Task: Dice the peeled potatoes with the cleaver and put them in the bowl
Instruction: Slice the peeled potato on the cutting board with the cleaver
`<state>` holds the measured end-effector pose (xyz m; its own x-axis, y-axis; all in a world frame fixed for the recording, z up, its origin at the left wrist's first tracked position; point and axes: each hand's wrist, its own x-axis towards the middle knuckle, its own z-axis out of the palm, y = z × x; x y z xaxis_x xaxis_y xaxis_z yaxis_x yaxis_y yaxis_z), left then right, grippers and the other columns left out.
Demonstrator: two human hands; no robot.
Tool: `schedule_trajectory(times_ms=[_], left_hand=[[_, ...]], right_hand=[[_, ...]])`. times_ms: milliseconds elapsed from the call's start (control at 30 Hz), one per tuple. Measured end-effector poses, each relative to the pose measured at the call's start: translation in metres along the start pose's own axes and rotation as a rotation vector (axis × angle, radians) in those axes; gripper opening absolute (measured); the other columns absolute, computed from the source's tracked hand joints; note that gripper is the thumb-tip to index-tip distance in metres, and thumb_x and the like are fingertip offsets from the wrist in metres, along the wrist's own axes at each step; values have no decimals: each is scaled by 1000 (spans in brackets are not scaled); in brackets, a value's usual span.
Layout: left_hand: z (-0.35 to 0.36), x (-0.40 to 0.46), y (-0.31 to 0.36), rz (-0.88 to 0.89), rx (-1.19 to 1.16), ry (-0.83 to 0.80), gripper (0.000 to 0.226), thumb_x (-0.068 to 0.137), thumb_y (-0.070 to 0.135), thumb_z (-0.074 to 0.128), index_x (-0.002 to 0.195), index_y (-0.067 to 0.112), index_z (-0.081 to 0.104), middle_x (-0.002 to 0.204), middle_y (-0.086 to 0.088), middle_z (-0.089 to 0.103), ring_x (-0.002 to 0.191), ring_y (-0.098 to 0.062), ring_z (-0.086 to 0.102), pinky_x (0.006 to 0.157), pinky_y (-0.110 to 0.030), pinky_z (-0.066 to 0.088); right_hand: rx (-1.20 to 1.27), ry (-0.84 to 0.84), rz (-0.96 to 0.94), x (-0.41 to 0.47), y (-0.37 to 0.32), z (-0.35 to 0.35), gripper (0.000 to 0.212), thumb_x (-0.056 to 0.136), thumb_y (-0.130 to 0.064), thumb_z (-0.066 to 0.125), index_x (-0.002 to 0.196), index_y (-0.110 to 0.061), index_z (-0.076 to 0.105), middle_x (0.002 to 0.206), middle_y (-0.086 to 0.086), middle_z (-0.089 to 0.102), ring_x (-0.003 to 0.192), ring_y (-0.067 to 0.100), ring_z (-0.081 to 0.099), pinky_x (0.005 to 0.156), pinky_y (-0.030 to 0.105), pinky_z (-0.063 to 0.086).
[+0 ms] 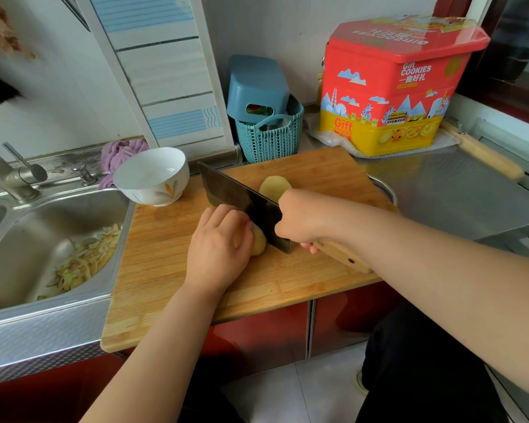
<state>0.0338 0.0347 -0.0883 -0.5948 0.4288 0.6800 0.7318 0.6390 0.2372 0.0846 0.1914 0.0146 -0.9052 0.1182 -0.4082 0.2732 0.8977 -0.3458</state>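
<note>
My left hand [219, 244] curls over a peeled potato [259, 241] on the wooden cutting board [165, 254], pinning it just left of the blade. My right hand [303, 221] grips the cleaver [242, 206] by its wooden handle, the blade running away from me against the potato's right end. A second potato piece [274, 186] lies behind the blade, and the white bowl [151, 175] waits at the board's far left corner.

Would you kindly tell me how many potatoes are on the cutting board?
2: one potato held under the left hand at the cleaver, another potato behind the blade. More may be hidden.
</note>
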Motion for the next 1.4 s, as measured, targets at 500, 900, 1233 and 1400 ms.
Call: schedule_trajectory(times_ms=[500,900,1233,1400], left_hand=[[-3,2,0,-5,-7,-37,18,91,23,53,91,9,64,92,-2,60,83,-19,46,71,-23,32],[-3,2,0,-27,-19,-37,21,90,26,52,93,9,65,92,-2,59,85,-19,46,71,-20,29],[-2,1,0,-26,-9,-46,17,90,22,55,94,9,65,95,-2,61,86,-20,47,70,-22,31],[0,-1,-1,-28,-2,-17,6,86,11,67,90,8,65,93,-3,61,82,-22,48,70,-23,31]], right_hand=[[-7,81,-92,-24,-14,-27,24,96,-7,44,75,1,51,59,14,56,43,21,52,44,22,46],[-10,51,-70,-31,-22,-30,23,98,-6,43,77,0,50,62,15,54,46,21,50,46,27,48],[-5,-33,-15,-16,-27,-22,26,102,-11,39,114,6,55,69,14,54,53,20,51,49,27,47],[-49,-59,-4,0,-31,-5,29,101,-8,39,114,6,61,74,15,58,54,20,54,53,27,48]])
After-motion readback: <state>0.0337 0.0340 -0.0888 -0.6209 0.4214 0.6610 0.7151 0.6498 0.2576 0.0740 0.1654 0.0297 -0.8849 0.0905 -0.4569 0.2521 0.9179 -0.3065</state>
